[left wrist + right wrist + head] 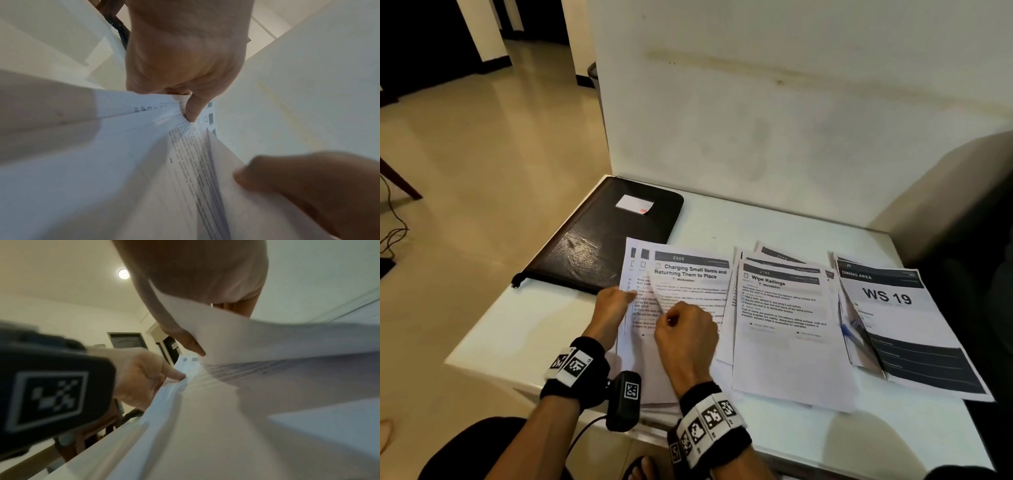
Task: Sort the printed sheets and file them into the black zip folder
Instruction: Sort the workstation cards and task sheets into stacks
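**Lifting one sheet, risking the whole pile**

Starting at the left, the black zip folder (pixel 602 236) lies closed at the table's far-left corner, with the top of the left pile (pixel 640 308) overlapping its near edge. If you drag that pile, it could ride up onto the folder or nudge it toward the table (pixel 524 329) edge.

Your left hand (pixel 613 305) pinches the pile's left edge, thumb (pixel 192 110) pressed on the paper. Your right hand (pixel 685 335) is curled round the peeled-up "Charging Small Items" sheet (pixel 688 274). The hands sit close together. Pull too fast and the curled sheet may crease, or take a second page with it, spoiling the sort.

Just right, the "Wipe Railings" pile (pixel 780 308) is loosely fanned; your right wrist could brush and scatter it. Furthest right, the "WS 19" stack (pixel 893 308) reaches the table's near-right edge, so a knock might tip pages off.
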